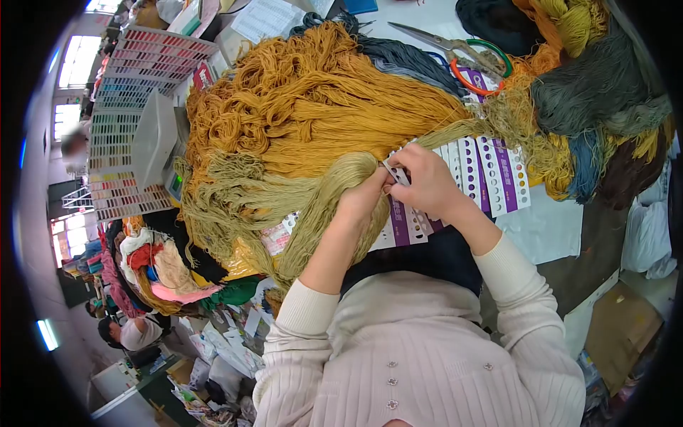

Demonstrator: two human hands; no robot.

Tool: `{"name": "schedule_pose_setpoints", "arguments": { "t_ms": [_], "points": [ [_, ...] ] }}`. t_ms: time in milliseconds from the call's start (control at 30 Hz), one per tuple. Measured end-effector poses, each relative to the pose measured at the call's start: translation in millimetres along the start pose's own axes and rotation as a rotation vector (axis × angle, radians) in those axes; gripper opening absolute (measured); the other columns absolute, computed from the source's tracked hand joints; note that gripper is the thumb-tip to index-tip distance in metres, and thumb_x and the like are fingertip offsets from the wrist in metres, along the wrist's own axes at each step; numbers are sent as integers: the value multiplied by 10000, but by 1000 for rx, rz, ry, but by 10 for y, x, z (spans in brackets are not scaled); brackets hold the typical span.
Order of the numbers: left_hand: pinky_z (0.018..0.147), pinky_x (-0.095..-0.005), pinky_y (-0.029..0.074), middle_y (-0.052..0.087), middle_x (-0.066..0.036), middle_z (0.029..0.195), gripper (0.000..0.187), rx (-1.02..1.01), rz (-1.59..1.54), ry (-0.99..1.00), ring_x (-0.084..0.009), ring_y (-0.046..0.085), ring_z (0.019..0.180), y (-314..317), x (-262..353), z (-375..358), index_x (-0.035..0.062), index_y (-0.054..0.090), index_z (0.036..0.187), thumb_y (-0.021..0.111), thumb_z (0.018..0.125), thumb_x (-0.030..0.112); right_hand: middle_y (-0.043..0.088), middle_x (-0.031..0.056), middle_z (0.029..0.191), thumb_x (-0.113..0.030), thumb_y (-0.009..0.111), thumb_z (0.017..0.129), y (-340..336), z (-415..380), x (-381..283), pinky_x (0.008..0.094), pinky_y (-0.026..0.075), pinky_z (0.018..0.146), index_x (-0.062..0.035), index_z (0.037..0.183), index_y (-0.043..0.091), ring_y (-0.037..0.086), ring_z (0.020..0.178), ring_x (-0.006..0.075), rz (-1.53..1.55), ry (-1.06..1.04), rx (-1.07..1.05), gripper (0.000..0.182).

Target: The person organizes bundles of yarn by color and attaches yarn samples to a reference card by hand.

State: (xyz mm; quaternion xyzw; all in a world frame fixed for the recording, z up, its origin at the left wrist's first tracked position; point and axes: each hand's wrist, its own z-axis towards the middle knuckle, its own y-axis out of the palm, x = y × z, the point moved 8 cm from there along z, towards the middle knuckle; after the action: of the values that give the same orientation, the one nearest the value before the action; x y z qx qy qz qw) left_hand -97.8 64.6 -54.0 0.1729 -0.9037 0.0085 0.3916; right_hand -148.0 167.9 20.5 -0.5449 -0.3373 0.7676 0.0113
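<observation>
My left hand point(361, 198) is closed around a thick hank of pale olive thread point(324, 206), which drapes over the wrist side toward the table's front edge. Close beside it, my right hand point(432, 183) pinches a small white punched card point(395, 174) against the top of the hank. The fingertips of both hands almost meet there, so the exact grip is partly hidden. Under and right of the hands lie several white and purple cards with rows of holes point(491, 174). A large heap of mustard-orange thread point(306, 92) spreads just beyond the hands.
Scissors point(428, 37) with red and green handles lie at the back. Dark grey-green hanks point(590, 89) pile up at right. A colour chart point(114, 135) and a scale point(176, 178) stand at left. Another person point(135, 333) is visible farther off at lower left.
</observation>
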Motion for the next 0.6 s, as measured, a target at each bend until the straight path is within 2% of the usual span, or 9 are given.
{"name": "schedule_pose_setpoints", "arguments": {
  "t_ms": [67, 167, 200, 300, 333, 433, 467, 567, 600],
  "points": [
    [459, -205, 371, 512, -15, 646, 88, -141, -6, 126, -85, 471, 533, -128, 120, -13, 26, 556, 723, 508, 752, 93, 473, 117, 687, -107, 573, 538, -33, -6, 36, 329, 398, 588, 0, 765, 544, 484, 662, 271, 34, 33, -7, 253],
    [434, -209, 361, 508, -8, 618, 91, -35, -228, -44, -79, 462, 514, -388, 159, -155, 28, 559, 701, 519, 749, 94, 467, 121, 697, -97, 563, 538, -26, -37, 45, 322, 403, 597, 10, 786, 538, 487, 673, 269, 62, -10, 16, 271],
    [453, -188, 363, 506, -4, 604, 62, -92, -181, -10, -73, 459, 515, -350, 191, -156, 26, 559, 733, 542, 741, 85, 465, 122, 700, -97, 566, 540, 2, -44, 54, 323, 403, 597, 11, 790, 537, 487, 676, 269, 55, -3, 11, 274],
    [474, -168, 356, 478, 4, 606, 97, 30, 45, 39, -62, 411, 489, -275, 197, -140, -3, 529, 840, 516, 758, 47, 458, 126, 708, -92, 569, 554, 60, -48, 46, 324, 405, 597, 13, 804, 529, 489, 687, 270, 41, -12, -4, 275],
    [479, -169, 355, 496, -8, 661, 157, -48, -11, 68, -63, 416, 498, -266, 190, -114, -6, 512, 911, 518, 766, 56, 456, 127, 710, -86, 565, 564, 52, -55, 36, 324, 405, 596, 12, 812, 523, 488, 691, 271, 41, -22, -2, 270],
    [480, -176, 362, 541, -18, 729, 104, -60, -334, -36, -62, 437, 517, -320, 157, -228, 21, 542, 845, 548, 749, 61, 450, 127, 722, -74, 535, 598, 18, -77, 39, 340, 409, 593, 14, 811, 489, 490, 678, 291, 22, -66, 58, 236],
    [475, -160, 353, 540, -21, 791, 149, -184, -486, -100, -57, 421, 506, -216, 193, -346, 26, 535, 901, 527, 768, 94, 448, 126, 728, -71, 522, 610, 12, -76, 50, 347, 412, 592, 16, 807, 475, 491, 669, 301, 16, -85, 87, 221],
    [475, -147, 348, 525, -15, 772, 195, -524, -756, -64, -52, 410, 507, -151, 390, -486, 36, 517, 966, 488, 786, 106, 482, 126, 755, -38, 488, 649, 103, -54, 176, 347, 413, 595, 8, 814, 450, 496, 690, 311, -33, -28, 31, 176],
    [472, -150, 351, 526, -17, 759, 202, -483, -573, -49, -52, 413, 506, -150, 352, -450, 35, 512, 976, 481, 787, 101, 492, 122, 744, -35, 486, 655, 97, -51, 190, 334, 413, 583, 4, 808, 453, 505, 674, 293, 42, 22, 14, 161]
  ]
}}
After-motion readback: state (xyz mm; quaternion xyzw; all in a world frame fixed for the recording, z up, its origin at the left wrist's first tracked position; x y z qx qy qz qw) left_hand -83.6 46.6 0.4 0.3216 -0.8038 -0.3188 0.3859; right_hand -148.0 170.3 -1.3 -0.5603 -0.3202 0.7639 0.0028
